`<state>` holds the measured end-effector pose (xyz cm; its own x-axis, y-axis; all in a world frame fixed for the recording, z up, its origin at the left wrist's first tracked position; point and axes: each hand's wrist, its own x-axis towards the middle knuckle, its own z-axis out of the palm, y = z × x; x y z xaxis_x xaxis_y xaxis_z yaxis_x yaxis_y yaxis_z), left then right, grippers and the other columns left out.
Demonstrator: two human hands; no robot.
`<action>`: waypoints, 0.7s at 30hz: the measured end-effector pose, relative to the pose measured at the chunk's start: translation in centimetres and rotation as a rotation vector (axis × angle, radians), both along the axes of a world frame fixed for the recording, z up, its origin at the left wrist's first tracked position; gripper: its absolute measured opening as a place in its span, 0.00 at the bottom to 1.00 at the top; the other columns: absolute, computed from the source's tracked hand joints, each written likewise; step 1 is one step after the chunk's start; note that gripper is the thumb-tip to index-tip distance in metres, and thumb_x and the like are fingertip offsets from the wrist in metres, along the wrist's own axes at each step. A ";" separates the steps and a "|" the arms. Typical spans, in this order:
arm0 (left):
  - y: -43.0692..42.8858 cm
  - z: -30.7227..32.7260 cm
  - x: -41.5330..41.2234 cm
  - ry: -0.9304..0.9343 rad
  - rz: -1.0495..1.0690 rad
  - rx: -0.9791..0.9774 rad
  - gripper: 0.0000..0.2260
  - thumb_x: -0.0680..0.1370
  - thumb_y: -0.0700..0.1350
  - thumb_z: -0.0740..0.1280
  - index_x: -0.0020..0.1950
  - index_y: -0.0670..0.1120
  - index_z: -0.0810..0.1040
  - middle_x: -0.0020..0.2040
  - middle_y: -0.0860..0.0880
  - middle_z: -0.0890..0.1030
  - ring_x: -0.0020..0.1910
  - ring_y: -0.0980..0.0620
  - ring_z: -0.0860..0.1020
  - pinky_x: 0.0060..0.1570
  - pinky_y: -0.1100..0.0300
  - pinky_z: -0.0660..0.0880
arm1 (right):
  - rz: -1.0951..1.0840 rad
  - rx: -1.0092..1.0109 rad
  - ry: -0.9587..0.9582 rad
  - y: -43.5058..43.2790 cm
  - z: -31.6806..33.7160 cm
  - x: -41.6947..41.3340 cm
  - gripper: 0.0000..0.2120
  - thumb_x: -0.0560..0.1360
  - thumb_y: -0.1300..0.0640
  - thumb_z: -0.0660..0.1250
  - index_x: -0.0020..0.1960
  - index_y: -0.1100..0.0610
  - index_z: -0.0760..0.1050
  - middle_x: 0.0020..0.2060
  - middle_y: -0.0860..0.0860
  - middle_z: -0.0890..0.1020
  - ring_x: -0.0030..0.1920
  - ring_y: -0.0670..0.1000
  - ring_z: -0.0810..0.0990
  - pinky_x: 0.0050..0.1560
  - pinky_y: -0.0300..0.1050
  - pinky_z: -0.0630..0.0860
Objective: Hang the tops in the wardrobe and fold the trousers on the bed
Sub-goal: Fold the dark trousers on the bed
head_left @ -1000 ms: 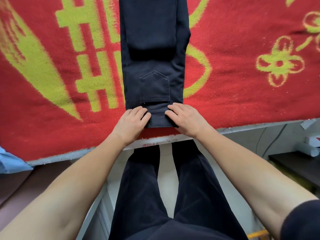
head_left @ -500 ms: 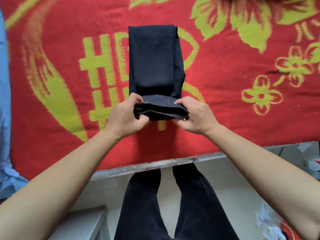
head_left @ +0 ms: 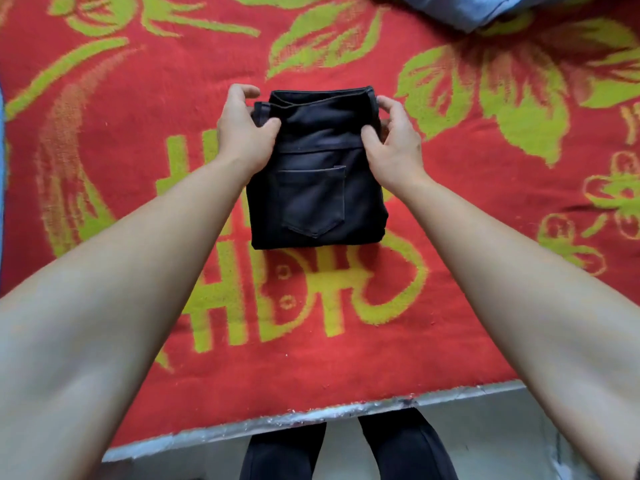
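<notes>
Dark trousers (head_left: 315, 157) lie folded into a compact rectangular bundle w/ a stitched back pocket (head_left: 311, 202) facing up, roughly mid-blanket, well in from the near bed (head_left: 311, 415) edge. Far end of the bundle is the waistband, its layers slightly lifted and uneven. Left hand (head_left: 242, 133) grips the far-left corner: thumb on top of the cloth, fingers (head_left: 242, 90) curled round the edge. Right hand (head_left: 394, 140) does the same on the far-right corner, thumb pressing on top, fingers (head_left: 384, 100) hooked over the side. Both forearms bare, reaching in from the near side. Under the bundle: red blanket (head_left: 450, 271) w/ yellow-green leaf, flower and character pattern, covering the bed. Blue garment (head_left: 478, 8) lies at the far-right edge, well apart from the trousers. Below the bed edge, person's legs (head_left: 284, 452) in dark cloth, standing on a pale floor (head_left: 491, 441).
</notes>
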<state>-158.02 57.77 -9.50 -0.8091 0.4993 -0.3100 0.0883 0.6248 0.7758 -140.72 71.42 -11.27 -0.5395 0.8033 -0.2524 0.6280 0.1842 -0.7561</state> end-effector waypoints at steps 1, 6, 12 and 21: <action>0.5 -1.2 -0.3 0.065 0.010 -0.066 0.20 0.76 0.42 0.68 0.67 0.45 0.70 0.58 0.46 0.79 0.57 0.48 0.77 0.62 0.55 0.71 | -0.015 -0.005 -0.029 0.4 -1.4 -0.2 0.24 0.77 0.52 0.64 0.73 0.48 0.66 0.51 0.45 0.82 0.56 0.53 0.80 0.63 0.51 0.72; -0.4 -4.6 3.0 0.691 -0.110 -0.200 0.20 0.79 0.50 0.62 0.70 0.47 0.71 0.75 0.41 0.64 0.74 0.41 0.64 0.69 0.47 0.64 | -0.053 0.203 -0.039 -0.6 -5.9 -0.8 0.15 0.79 0.54 0.64 0.64 0.53 0.72 0.55 0.53 0.77 0.51 0.53 0.78 0.48 0.42 0.67; -3.2 -6.8 5.1 0.759 -0.643 -0.400 0.25 0.84 0.55 0.49 0.81 0.50 0.56 0.81 0.44 0.51 0.80 0.45 0.49 0.76 0.40 0.49 | 0.487 0.745 -0.244 -1.7 -5.6 1.6 0.28 0.79 0.63 0.58 0.78 0.52 0.64 0.78 0.60 0.60 0.78 0.62 0.59 0.74 0.56 0.60; -0.2 -8.5 2.0 0.378 -0.744 -0.544 0.27 0.84 0.58 0.45 0.81 0.54 0.41 0.81 0.50 0.37 0.79 0.50 0.37 0.75 0.40 0.44 | 0.774 0.334 -0.580 3.0 -4.3 -2.1 0.29 0.83 0.55 0.52 0.82 0.51 0.48 0.81 0.54 0.50 0.80 0.58 0.49 0.79 0.55 0.51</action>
<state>-155.98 57.57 -17.97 -0.4400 0.7861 -0.4341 0.7842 0.5719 0.2406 -142.81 74.44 -15.62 -0.8062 0.3635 -0.4668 0.5003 0.8400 -0.2099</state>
